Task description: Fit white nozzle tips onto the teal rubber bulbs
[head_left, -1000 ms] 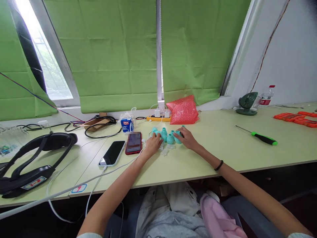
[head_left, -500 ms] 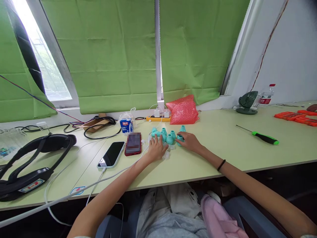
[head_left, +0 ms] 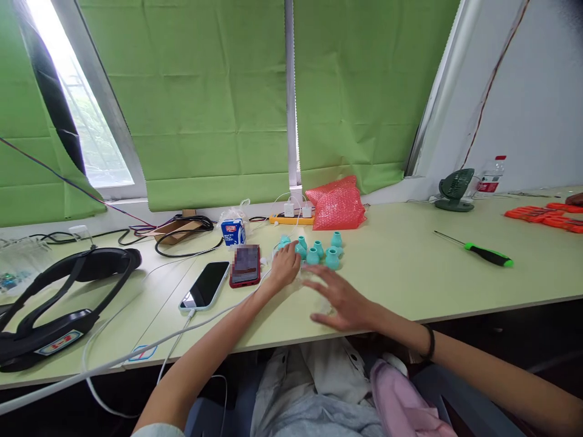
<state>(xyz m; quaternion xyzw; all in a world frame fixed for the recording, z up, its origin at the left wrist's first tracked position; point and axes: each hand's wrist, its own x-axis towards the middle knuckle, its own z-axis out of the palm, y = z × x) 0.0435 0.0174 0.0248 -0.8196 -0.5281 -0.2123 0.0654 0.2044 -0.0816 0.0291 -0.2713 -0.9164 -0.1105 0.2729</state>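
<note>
Several small turquoise vase-shaped pieces (head_left: 332,259) with narrow necks stand in a cluster on the table. At the cluster's left end, my left hand (head_left: 285,265) has its fingers drawn together over a turquoise vase-shaped piece (head_left: 283,241), which they partly hide. My right hand (head_left: 341,298) is held over the table in front of the cluster, fingers spread, with nothing in it. Between my hands, clear plastic bits (head_left: 303,273) lie on the table, partly covered by the right hand.
Left of my hands lie a red-cased phone (head_left: 245,266), a white-edged phone (head_left: 204,285) on a cable and a black headset (head_left: 68,303). Behind are a blue drink carton (head_left: 234,232), a power strip (head_left: 291,220) and a red bubble-wrap bag (head_left: 337,206). A screwdriver (head_left: 487,254) and fan (head_left: 455,189) are at right.
My right hand has let go of the turquoise piece at the cluster's right and come back toward me, opening. My left hand has shifted slightly forward, its fingers drawing together.
</note>
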